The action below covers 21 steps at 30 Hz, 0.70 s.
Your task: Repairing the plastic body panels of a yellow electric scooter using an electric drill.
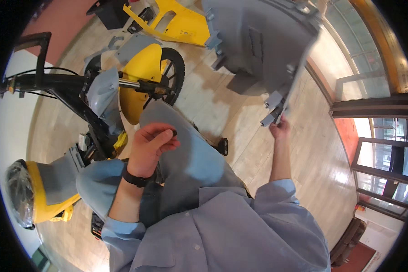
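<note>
My right hand (280,128) grips the lower corner of a large grey plastic body panel (276,41), which is raised at the upper right. Clips and brackets stick out along the panel's edge beside my fingers. Above my bent knee, my left hand (150,147) is closed in a pinch. Between its thumb and forefinger shows a small black piece (174,133), too small to name. Just beyond this hand stands a partly stripped scooter with a black frame (70,84), a yellow front fender (140,75) and a front wheel (179,72).
A yellow body panel (181,27) lies on the wooden floor (303,181) at the far side, near a black bin (109,16). A yellow and grey scooter part (54,186) wrapped partly in clear film is at my left. Glass doors (381,154) line the right.
</note>
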Each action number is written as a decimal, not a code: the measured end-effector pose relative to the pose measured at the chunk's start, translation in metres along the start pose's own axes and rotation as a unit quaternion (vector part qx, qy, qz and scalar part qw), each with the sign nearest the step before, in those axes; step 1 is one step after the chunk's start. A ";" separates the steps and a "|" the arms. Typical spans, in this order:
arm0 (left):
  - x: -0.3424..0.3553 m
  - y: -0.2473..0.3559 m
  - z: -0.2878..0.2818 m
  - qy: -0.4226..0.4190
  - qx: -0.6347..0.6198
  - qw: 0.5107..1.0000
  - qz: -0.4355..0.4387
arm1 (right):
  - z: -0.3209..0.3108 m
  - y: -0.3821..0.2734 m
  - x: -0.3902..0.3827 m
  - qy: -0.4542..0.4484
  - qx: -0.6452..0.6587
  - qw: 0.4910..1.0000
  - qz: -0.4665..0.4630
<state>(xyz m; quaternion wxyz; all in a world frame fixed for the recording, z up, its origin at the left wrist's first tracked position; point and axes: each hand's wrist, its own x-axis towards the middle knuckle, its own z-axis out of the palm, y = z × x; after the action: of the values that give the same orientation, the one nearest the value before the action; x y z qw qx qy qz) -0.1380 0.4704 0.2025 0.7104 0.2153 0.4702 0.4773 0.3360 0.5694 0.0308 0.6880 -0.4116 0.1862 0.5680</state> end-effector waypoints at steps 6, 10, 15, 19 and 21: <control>0.000 -0.006 0.000 0.006 -0.002 0.999 0.042 | 0.080 -0.043 -0.075 -0.118 -0.104 0.978 -0.135; 0.001 -0.007 0.004 0.014 -0.023 0.999 0.045 | 0.125 -0.050 -0.129 -0.129 -0.140 0.959 -0.209; -0.001 -0.010 0.013 0.020 -0.008 0.999 0.044 | 0.160 -0.043 -0.174 -0.154 -0.147 0.941 -0.263; -0.001 -0.024 0.004 -0.034 -0.037 0.998 0.025 | 0.168 -0.030 -0.193 -0.190 -0.137 0.932 -0.275; -0.003 -0.037 -0.004 -0.074 -0.094 0.993 0.024 | 0.169 -0.024 -0.197 -0.197 -0.133 0.932 -0.274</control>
<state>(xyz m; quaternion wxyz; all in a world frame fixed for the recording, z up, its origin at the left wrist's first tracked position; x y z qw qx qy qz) -0.1248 0.4508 0.1740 0.7488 0.1929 0.3644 0.5190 0.2666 0.5762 0.2820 0.7789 -0.4140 -0.1503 0.4465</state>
